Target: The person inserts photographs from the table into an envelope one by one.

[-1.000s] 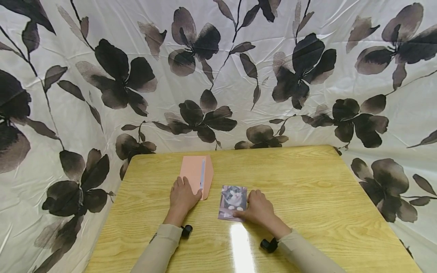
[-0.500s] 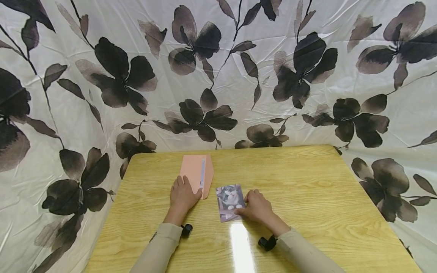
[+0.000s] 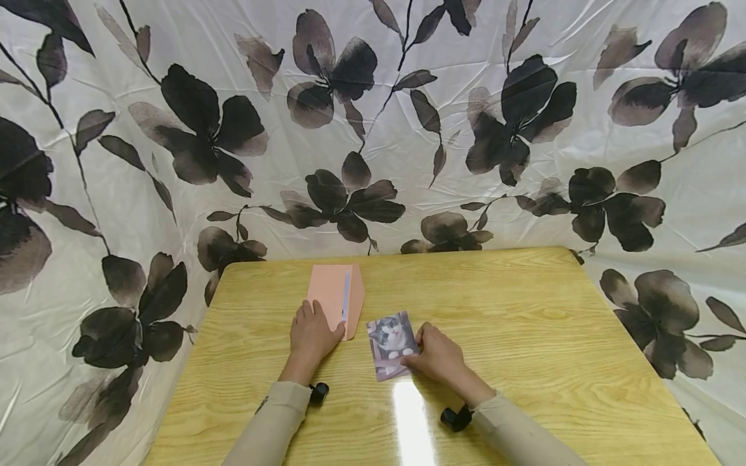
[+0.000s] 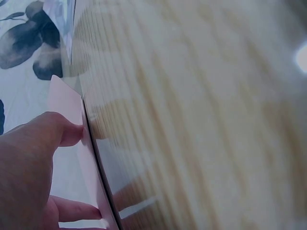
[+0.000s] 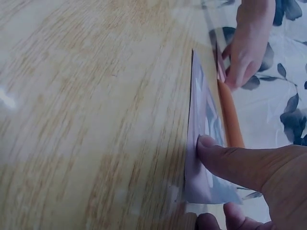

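Observation:
A pink envelope [image 3: 329,288] lies flap side up at the table's back left, its flap opened out to the right. Across its lower part rests my left hand [image 3: 311,331], thumb near the flap side. In the left wrist view, the thumb and fingertips press on the envelope [image 4: 85,153] against the table. Right of it is a cat picture card [image 3: 389,336], turned slightly counterclockwise. My right hand [image 3: 438,353] pinches the card's lower right edge, thumb on top. The right wrist view shows that thumb on the card [image 5: 194,177], with fingertips at the edge below.
The wood-grain table [image 3: 513,323] carries a bright light reflection at its near middle. A floral cloth [image 3: 431,129] hangs behind the table and along its sides. A small black wrist camera [image 3: 456,418] is worn on each arm.
My right hand has slid the card slightly left and turned it counterclockwise, mostly in the first half second. The left hand and the envelope stay where they were.

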Tool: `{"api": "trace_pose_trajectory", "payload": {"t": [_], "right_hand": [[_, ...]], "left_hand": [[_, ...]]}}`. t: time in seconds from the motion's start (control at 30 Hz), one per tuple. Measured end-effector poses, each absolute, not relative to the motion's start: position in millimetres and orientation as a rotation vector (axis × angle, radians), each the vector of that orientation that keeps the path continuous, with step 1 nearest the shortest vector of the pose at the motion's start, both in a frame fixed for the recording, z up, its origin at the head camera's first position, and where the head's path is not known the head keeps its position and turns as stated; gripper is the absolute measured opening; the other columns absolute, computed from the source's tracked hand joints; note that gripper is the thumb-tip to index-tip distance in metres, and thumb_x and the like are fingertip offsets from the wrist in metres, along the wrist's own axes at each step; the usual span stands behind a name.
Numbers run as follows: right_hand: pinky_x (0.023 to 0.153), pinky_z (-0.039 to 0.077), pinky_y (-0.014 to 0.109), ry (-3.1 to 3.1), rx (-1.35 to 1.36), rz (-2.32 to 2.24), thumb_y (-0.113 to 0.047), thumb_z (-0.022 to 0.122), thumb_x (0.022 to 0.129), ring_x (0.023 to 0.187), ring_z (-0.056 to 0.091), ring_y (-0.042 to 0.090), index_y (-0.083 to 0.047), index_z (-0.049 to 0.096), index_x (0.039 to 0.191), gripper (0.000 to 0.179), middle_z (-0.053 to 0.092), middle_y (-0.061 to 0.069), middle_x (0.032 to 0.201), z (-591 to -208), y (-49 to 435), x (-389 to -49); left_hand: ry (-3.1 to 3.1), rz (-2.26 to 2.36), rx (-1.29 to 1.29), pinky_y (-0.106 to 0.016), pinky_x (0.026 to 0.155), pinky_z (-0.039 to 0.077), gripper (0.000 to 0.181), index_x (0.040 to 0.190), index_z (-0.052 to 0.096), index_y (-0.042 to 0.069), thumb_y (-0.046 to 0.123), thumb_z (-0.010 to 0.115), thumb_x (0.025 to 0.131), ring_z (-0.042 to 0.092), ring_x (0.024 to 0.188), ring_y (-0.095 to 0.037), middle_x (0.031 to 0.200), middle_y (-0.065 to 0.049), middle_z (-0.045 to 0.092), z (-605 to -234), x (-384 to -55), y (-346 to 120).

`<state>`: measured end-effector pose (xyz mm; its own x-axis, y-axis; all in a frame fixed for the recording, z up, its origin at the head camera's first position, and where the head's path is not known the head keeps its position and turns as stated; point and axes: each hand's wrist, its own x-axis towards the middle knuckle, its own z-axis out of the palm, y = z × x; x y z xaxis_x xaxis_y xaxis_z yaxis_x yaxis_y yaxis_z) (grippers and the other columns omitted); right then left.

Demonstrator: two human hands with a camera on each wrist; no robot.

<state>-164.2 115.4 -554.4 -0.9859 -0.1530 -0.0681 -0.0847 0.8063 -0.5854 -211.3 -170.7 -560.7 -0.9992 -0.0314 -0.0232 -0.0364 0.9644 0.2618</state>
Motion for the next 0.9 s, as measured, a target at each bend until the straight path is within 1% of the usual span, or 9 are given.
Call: {"api": "trace_pose_trajectory", "payload": {"t": [0.23, 0.33, 0.43, 0.53, 0.63, 0.73, 0.9], "right_hand": [[0.057, 0.038, 0.033, 2.881, -0.237, -0.967, -0.032, 0.096, 0.080, 0.065, 0.049, 0.014, -0.014, 0.055, 0.098, 0.049, 0.054, -0.003, 0.075, -556, 114, -164], [0.056, 0.037, 0.032, 2.863, -0.265, -1.026, -0.025, 0.095, 0.082, 0.063, 0.049, 0.013, -0.013, 0.055, 0.102, 0.046, 0.054, -0.004, 0.074, -558, 113, -165], [0.055, 0.038, 0.030, 2.817, -0.304, -1.122, -0.015, 0.091, 0.085, 0.061, 0.050, 0.012, -0.010, 0.059, 0.107, 0.039, 0.056, -0.005, 0.072, -560, 114, -166], [0.053, 0.038, 0.026, 2.738, -0.321, -1.229, -0.009, 0.086, 0.089, 0.057, 0.049, 0.010, -0.006, 0.062, 0.112, 0.034, 0.058, -0.004, 0.069, -561, 116, -167], [0.049, 0.039, 0.024, 2.640, -0.313, -1.342, -0.008, 0.083, 0.094, 0.052, 0.050, 0.010, -0.003, 0.062, 0.117, 0.031, 0.061, -0.001, 0.067, -561, 119, -170], [0.047, 0.041, 0.024, 2.570, -0.281, -1.411, -0.008, 0.080, 0.096, 0.050, 0.053, 0.011, -0.001, 0.063, 0.121, 0.032, 0.064, 0.003, 0.067, -559, 121, -172], [0.049, 0.041, 0.026, 2.521, -0.220, -1.499, -0.009, 0.079, 0.097, 0.052, 0.055, 0.013, -0.001, 0.064, 0.125, 0.032, 0.069, 0.005, 0.070, -554, 122, -175]], "left_hand": [[3.093, 0.420, -0.057, -0.061, 0.121, 0.035, 0.096, 0.158, 0.033, -0.018, 0.049, 0.067, 0.100, 0.035, 0.151, -0.054, 0.163, -0.041, 0.031, -561, -211, -171], [3.096, 0.424, -0.059, -0.060, 0.121, 0.035, 0.095, 0.158, 0.033, -0.018, 0.049, 0.068, 0.100, 0.035, 0.151, -0.054, 0.163, -0.041, 0.032, -561, -211, -171], [3.097, 0.424, -0.057, -0.060, 0.121, 0.035, 0.095, 0.159, 0.033, -0.018, 0.049, 0.067, 0.100, 0.035, 0.151, -0.054, 0.163, -0.041, 0.032, -561, -212, -171], [3.097, 0.428, -0.056, -0.060, 0.121, 0.035, 0.095, 0.159, 0.033, -0.018, 0.049, 0.067, 0.100, 0.035, 0.151, -0.054, 0.163, -0.041, 0.032, -562, -212, -171], [3.096, 0.432, -0.056, -0.060, 0.121, 0.035, 0.095, 0.159, 0.033, -0.018, 0.049, 0.067, 0.100, 0.036, 0.151, -0.054, 0.163, -0.041, 0.032, -561, -212, -170], [3.095, 0.423, -0.056, -0.061, 0.120, 0.036, 0.095, 0.159, 0.033, -0.018, 0.050, 0.067, 0.100, 0.036, 0.150, -0.054, 0.163, -0.041, 0.032, -561, -213, -171], [3.095, 0.402, -0.067, -0.061, 0.118, 0.038, 0.095, 0.159, 0.034, -0.016, 0.051, 0.067, 0.100, 0.038, 0.149, -0.054, 0.163, -0.040, 0.033, -559, -212, -170]]}}
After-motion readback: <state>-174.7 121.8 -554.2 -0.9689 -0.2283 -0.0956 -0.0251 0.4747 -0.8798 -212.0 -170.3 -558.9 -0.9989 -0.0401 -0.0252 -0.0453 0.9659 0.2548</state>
